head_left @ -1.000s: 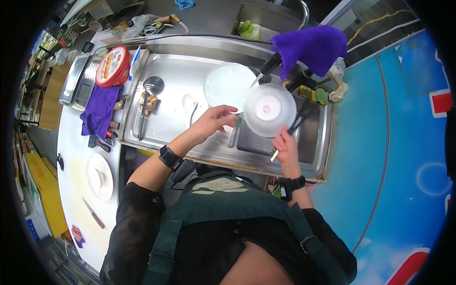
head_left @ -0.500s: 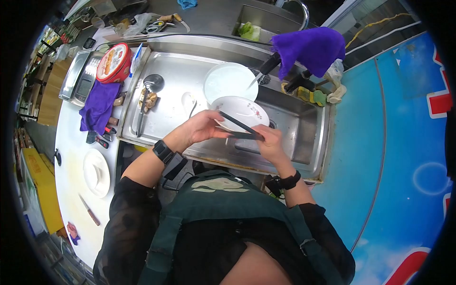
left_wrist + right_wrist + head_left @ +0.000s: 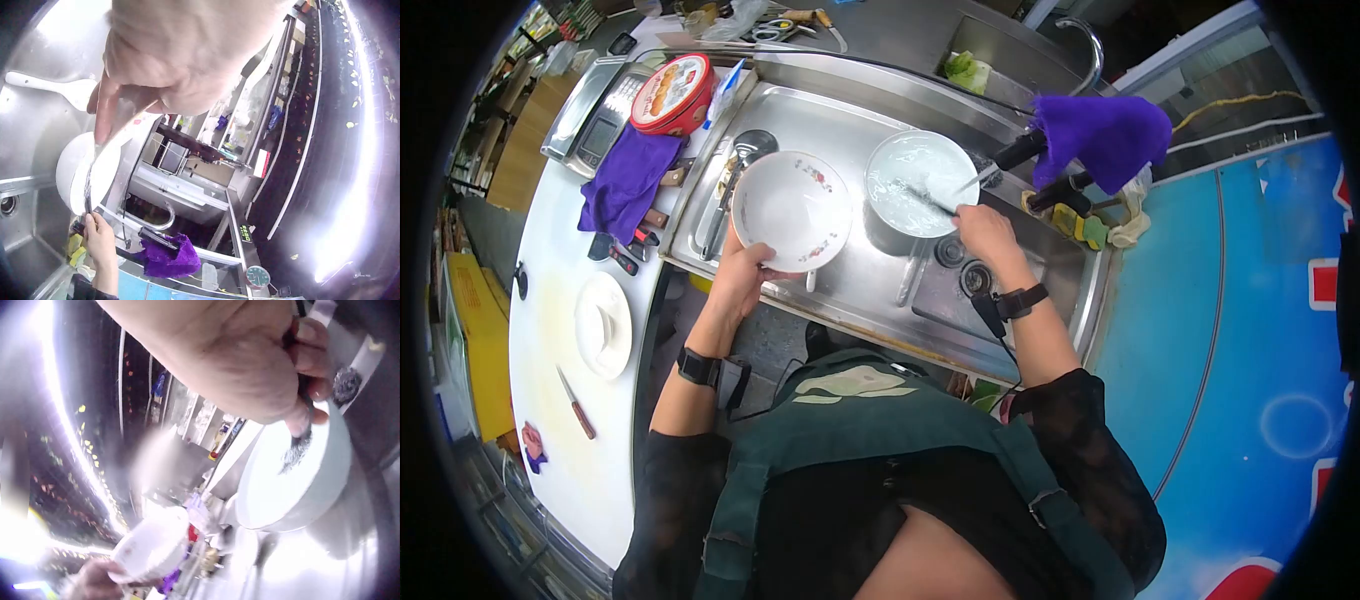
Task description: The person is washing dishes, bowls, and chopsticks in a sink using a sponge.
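My left hand (image 3: 742, 278) grips the near-left rim of a white bowl (image 3: 788, 215) with a floral pattern, its inside facing up, above the steel sink tray. My right hand (image 3: 988, 238) pinches a dark utensil (image 3: 930, 200) whose far end dips into a larger pale bowl (image 3: 900, 160) of rippling water. In the right wrist view my fingers (image 3: 306, 369) curl round the dark handle over that bowl (image 3: 337, 469). The left wrist view has my left hand (image 3: 169, 69) holding the bowl's rim.
A ladle (image 3: 756, 146) lies at the tray's left. Purple cloth (image 3: 1105, 140) drapes over the dark faucet at the right, above the sink's drain (image 3: 976, 279). The left counter holds a red tin (image 3: 672, 95), a scale (image 3: 603, 135), a plate (image 3: 587, 310) and a knife (image 3: 578, 405).
My left hand has carried the floral bowl left, away from the water bowl. My right hand has moved up to the water bowl with the dark utensil, and the water now ripples.
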`<state>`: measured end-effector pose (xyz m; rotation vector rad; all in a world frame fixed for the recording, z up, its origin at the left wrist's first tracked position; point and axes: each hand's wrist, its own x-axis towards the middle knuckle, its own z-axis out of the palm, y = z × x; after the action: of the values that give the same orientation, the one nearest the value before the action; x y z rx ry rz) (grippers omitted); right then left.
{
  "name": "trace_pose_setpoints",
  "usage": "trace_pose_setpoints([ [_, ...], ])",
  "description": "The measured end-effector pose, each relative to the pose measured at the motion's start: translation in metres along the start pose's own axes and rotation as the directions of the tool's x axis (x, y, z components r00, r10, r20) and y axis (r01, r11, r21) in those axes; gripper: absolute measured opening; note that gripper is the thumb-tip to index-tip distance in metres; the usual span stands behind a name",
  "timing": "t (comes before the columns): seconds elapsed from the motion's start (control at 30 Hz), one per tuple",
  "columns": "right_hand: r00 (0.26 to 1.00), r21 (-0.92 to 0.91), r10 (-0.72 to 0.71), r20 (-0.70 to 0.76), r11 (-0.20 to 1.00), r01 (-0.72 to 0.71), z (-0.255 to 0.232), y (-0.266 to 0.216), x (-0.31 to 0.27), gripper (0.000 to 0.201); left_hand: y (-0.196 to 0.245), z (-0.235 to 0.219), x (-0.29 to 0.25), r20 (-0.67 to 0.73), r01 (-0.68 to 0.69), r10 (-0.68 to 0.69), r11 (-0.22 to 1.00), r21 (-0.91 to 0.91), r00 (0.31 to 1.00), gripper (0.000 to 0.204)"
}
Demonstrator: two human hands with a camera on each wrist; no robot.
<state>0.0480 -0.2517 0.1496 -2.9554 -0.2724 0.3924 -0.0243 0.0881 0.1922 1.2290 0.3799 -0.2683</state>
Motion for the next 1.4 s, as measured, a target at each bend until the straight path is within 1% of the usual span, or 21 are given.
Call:
trace_pose_setpoints([
  [0.13, 0.985, 0.076, 0.148, -0.093, 0.987, -0.141, -0.008, -0.003, 0.007, 0.029, -0.01, -0.019, -0.013, -0.008, -0.003, 0.003, 0.999, -0.048, 1.0, 0.08],
  [0.3, 0.994, 0.303, 0.077, -0.078, 0.952, -0.05, -0.007, -0.022, 0.009, 0.034, -0.015, -0.04, -0.022, -0.018, -0.01, 0.008, 0.991, -0.133, 1.0, 0.08],
  [0.47, 0.971, 0.396, 0.018, -0.24, 0.915, 0.081, 0.04, -0.035, 0.081, 0.026, -0.014, -0.048, -0.027, -0.031, -0.035, 0.031, 0.987, -0.156, 0.999, 0.077],
  [0.57, 0.95, 0.257, 0.045, -0.31, 0.966, 0.038, 0.058, -0.037, 0.104, 0.025, -0.013, -0.054, -0.03, -0.042, -0.044, 0.038, 0.985, -0.167, 0.998, 0.076],
  [0.63, 0.954, 0.232, 0.12, -0.274, 0.971, -0.056, 0.068, -0.037, 0.112, 0.024, -0.013, -0.06, -0.033, -0.046, -0.051, 0.043, 0.982, -0.181, 0.998, 0.076],
  [0.7, 0.993, 0.274, 0.01, 0.12, 0.961, -0.043, 0.077, -0.028, 0.124, 0.026, -0.014, -0.066, -0.037, -0.036, -0.068, 0.063, 0.979, -0.19, 0.997, 0.076],
  [0.73, 0.953, 0.276, 0.071, 0.295, 0.948, -0.156, 0.074, -0.021, 0.129, 0.029, -0.015, -0.068, -0.039, -0.055, -0.073, 0.064, 0.978, -0.195, 0.996, 0.076],
  [0.77, 0.952, 0.272, 0.053, 0.303, 0.952, -0.139, 0.074, -0.023, 0.125, 0.029, -0.015, -0.07, -0.04, -0.058, -0.086, 0.075, 0.974, -0.208, 0.995, 0.076],
  [0.83, 0.988, 0.071, 0.012, -0.156, 0.997, -0.001, 0.078, -0.028, 0.111, 0.027, -0.019, -0.074, -0.041, -0.088, -0.104, 0.086, 0.968, -0.227, 0.992, 0.076],
  [0.87, 0.989, 0.07, -0.013, -0.146, 0.997, 0.023, 0.076, -0.026, 0.116, 0.027, -0.022, -0.077, -0.039, -0.066, -0.083, 0.07, 0.968, -0.238, 0.995, 0.076],
  [0.93, 0.965, 0.3, 0.137, 0.226, 0.932, -0.202, 0.071, -0.017, 0.123, 0.026, -0.026, -0.078, -0.037, -0.046, -0.056, 0.046, 0.966, -0.253, 0.998, 0.077],
  [0.97, 0.989, 0.271, 0.134, 0.059, 0.952, -0.145, 0.071, -0.018, 0.12, 0.025, -0.026, -0.076, -0.035, -0.065, -0.064, 0.049, 0.964, -0.26, 0.997, 0.077],
  [1.0, 0.987, 0.234, 0.117, -0.109, 0.968, -0.088, 0.072, -0.017, 0.113, 0.025, -0.025, -0.072, -0.033, -0.055, -0.061, 0.049, 0.972, -0.226, 0.997, 0.078],
  [1.07, 0.996, 0.571, 0.013, 0.087, 0.818, -0.061, 0.078, -0.007, 0.114, 0.023, -0.028, -0.068, -0.026, -0.037, -0.124, 0.12, 0.982, -0.141, 0.992, 0.079],
  [1.1, 0.999, 0.692, -0.039, 0.011, 0.722, 0.02, 0.058, -0.026, 0.096, 0.021, -0.033, -0.066, -0.021, -0.027, -0.182, 0.181, 0.98, -0.081, 0.983, 0.079],
  [1.13, 0.996, 0.605, -0.045, -0.074, 0.792, 0.081, 0.048, -0.032, 0.089, 0.023, -0.03, -0.064, -0.015, 0.009, -0.417, 0.432, 0.864, 0.284, 0.902, 0.078],
  [1.17, 0.981, 0.649, -0.019, -0.193, 0.747, 0.143, 0.051, -0.03, 0.09, 0.027, -0.026, -0.061, -0.01, 0.134, -0.55, 0.606, 0.578, 0.603, 0.784, 0.078],
  [1.23, 0.941, 0.692, 0.065, -0.332, 0.694, 0.197, 0.044, -0.038, 0.08, 0.028, -0.016, -0.047, -0.005, 0.16, -0.432, 0.463, 0.574, 0.696, 0.872, 0.082],
  [1.27, 0.957, 0.684, 0.128, -0.262, 0.723, 0.091, 0.033, -0.045, 0.073, 0.029, -0.003, -0.044, -0.009, 0.203, -0.384, 0.385, 0.479, 0.789, 0.9, 0.081],
  [1.3, 0.937, 0.648, 0.073, -0.343, 0.74, 0.18, 0.037, -0.038, 0.073, 0.03, 0.009, -0.043, -0.013, 0.239, -0.342, 0.294, 0.374, 0.862, 0.925, 0.081],
  [1.4, 0.912, 0.488, -0.009, -0.409, 0.843, 0.227, 0.021, -0.045, 0.059, 0.031, 0.004, -0.055, -0.013, 0.198, -0.434, 0.479, 0.452, 0.779, 0.855, 0.085],
])
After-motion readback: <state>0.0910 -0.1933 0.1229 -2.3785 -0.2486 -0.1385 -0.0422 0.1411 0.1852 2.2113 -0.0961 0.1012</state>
